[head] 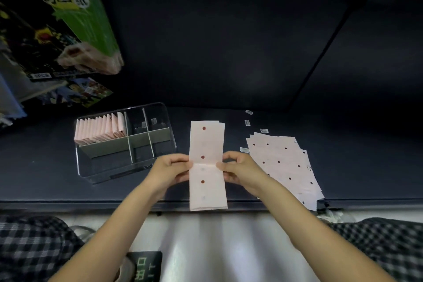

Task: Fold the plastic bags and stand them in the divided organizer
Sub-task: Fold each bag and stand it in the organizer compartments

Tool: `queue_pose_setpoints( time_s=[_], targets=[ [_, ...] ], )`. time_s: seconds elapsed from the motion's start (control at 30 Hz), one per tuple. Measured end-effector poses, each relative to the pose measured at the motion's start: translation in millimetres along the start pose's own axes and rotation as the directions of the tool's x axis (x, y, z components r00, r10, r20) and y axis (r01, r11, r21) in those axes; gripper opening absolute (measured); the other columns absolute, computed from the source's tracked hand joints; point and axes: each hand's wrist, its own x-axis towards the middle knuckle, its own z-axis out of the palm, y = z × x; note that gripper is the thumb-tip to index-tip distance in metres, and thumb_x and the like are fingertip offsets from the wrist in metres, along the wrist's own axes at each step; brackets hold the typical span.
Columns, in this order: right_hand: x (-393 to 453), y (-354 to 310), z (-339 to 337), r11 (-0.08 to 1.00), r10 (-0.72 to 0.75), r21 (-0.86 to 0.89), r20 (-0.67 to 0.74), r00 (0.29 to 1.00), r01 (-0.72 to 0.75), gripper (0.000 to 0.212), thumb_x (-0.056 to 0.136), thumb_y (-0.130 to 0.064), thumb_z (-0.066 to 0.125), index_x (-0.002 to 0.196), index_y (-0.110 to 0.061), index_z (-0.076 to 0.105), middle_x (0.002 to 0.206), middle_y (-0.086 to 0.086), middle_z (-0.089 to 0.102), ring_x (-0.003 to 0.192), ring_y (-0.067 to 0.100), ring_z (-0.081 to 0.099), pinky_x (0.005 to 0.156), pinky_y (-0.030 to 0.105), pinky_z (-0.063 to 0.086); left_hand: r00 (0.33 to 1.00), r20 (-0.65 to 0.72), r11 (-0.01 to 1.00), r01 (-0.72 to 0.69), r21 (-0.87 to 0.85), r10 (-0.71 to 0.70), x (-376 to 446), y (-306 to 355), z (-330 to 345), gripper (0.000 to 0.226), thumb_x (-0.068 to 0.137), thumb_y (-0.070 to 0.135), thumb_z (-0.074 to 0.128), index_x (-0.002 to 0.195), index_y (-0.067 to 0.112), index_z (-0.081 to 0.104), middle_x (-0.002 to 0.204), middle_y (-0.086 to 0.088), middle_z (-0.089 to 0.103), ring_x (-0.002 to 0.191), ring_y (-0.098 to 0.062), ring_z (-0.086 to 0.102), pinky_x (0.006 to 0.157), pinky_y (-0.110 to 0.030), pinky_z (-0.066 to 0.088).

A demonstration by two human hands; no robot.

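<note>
Left hand (172,168) and right hand (238,168) each pinched an edge of the long folded bag (207,165) at its mid-crease, flat on the table (251,89) between organizer (128,168) and stack (283,162), likely to halve it.

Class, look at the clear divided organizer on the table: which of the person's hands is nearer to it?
Left. The left hand pinches the folded bag strip just beside the organizer's near right corner. The right hand pinches the strip's other edge, farther away.
</note>
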Motion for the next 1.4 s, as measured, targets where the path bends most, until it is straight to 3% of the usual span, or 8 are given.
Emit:
queue_pose_setpoints(
  time_s=[0.17, 0.43, 0.57, 0.7, 0.8, 0.93, 1.1, 1.4],
  targets=[
    [0.1, -15.0, 6.2, 0.981, -0.102, 0.169, 0.046, 0.994, 0.093, 0.02, 0.087, 0.0, 0.059, 0.084, -0.016, 0.071, 0.085, 0.0, 0.072, 0.079, 0.013, 0.069, 0.07, 0.023, 0.056, 0.997, 0.048, 0.997, -0.062, -0.043, 0.064, 1.8, 18.5, -5.2, 0.022, 0.087, -0.007, 0.056, 0.083, 0.008, 0.071, 0.079, -0.004, 0.073, 0.07, -0.01, 0.069, 0.061, -0.019, 0.055],
    [12.0, -32.8, 21.8, 0.962, -0.274, -0.012, -0.067, 0.959, 0.274, 0.033, 0.089, 0.004, 0.051, 0.072, -0.017, 0.07, 0.075, -0.005, 0.072, 0.075, 0.007, 0.069, 0.06, 0.018, 0.052, 0.999, 0.004, 0.985, 0.044, -0.167, -0.044, 10.5, 26.7, -11.2, 0.027, 0.094, 0.031, 0.053, 0.101, 0.009, 0.068, 0.092, -0.01, 0.074, 0.08, -0.019, 0.071, 0.061, -0.025, 0.056],
    [19.4, -37.9, 27.6, 0.933, -0.347, -0.128, -0.069, 0.935, 0.337, 0.037, 0.088, 0.005, 0.052, 0.07, -0.02, 0.071, 0.071, -0.011, 0.07, 0.068, 0.001, 0.065, 0.058, 0.015, 0.049, 0.997, -0.057, 0.99, 0.044, -0.132, -0.052, 18.1, 25.2, -13.9, 0.016, 0.09, 0.02, 0.061, 0.095, 0.008, 0.071, 0.091, -0.009, 0.074, 0.076, -0.015, 0.071, 0.059, -0.022, 0.055],
    [30.9, -48.5, 31.1, 0.864, -0.406, -0.331, -0.015, 0.914, 0.379, 0.037, 0.091, 0.003, 0.047, 0.09, -0.025, 0.071, 0.098, -0.011, 0.07, 0.097, 0.005, 0.064, 0.084, 0.018, 0.051, 0.966, -0.198, 0.982, -0.141, 0.125, 0.164, 29.7, 29.1, -22.6, 0.021, 0.088, 0.011, 0.063, 0.071, 0.018, 0.072, 0.074, 0.0, 0.072, 0.07, -0.016, 0.066, 0.065, -0.031, 0.057],
    [41.6, -61.3, 39.2, 0.766, -0.385, -0.494, 0.158, 0.909, 0.41, 0.028, 0.092, -0.013, 0.057, 0.117, -0.023, 0.064, 0.112, -0.011, 0.066, 0.105, -0.003, 0.059, 0.09, 0.012, 0.045, 0.922, -0.105, 0.857, -0.299, 0.419, 0.373, 33.4, 35.3, -27.6, 0.021, 0.088, 0.014, 0.064, 0.07, 0.023, 0.069, 0.073, 0.007, 0.069, 0.07, -0.009, 0.062, 0.068, -0.027, 0.049],
    [56.7, -74.6, 53.5, 0.611, -0.22, -0.687, 0.329, 0.918, 0.392, 0.013, 0.089, -0.023, 0.062, 0.085, -0.014, 0.07, 0.074, -0.004, 0.062, 0.07, 0.006, 0.054, 0.068, 0.028, 0.042, 0.889, 0.072, 0.745, -0.42, 0.518, 0.451, 38.8, 47.2, -38.7, 0.017, 0.091, 0.018, 0.059, 0.074, 0.022, 0.063, 0.072, 0.008, 0.066, 0.068, -0.007, 0.059, 0.065, -0.025, 0.044],
    [72.6, -84.4, 64.6, 0.708, -0.215, -0.608, 0.3, 0.929, 0.36, 0.022, 0.088, -0.02, 0.063, 0.082, 0.001, 0.069, 0.07, 0.018, 0.058, 0.069, 0.017, 0.049, 0.068, 0.035, 0.04, 0.93, 0.192, 0.803, -0.369, 0.468, 0.315, 52.9, 57.5, -70.3, 0.002, 0.085, 0.016, 0.068, 0.087, 0.015, 0.066, 0.078, 0.002, 0.071, 0.071, -0.006, 0.065, 0.062, -0.019, 0.047],
    [96.5, -84.7, 88.9, 0.878, -0.133, -0.409, 0.294, 0.947, 0.25, 0.01, 0.088, -0.015, 0.064, 0.094, -0.018, 0.071, 0.083, -0.001, 0.074, 0.076, 0.007, 0.07, 0.062, 0.018, 0.053, 0.973, 0.179, 0.961, -0.183, 0.207, 0.146, 69.7, 45.7, -116.7, 0.008, 0.085, 0.005, 0.065, 0.083, 0.013, 0.067, 0.069, 0.005, 0.071, 0.07, -0.008, 0.067, 0.065, -0.021, 0.057]
  ],
)
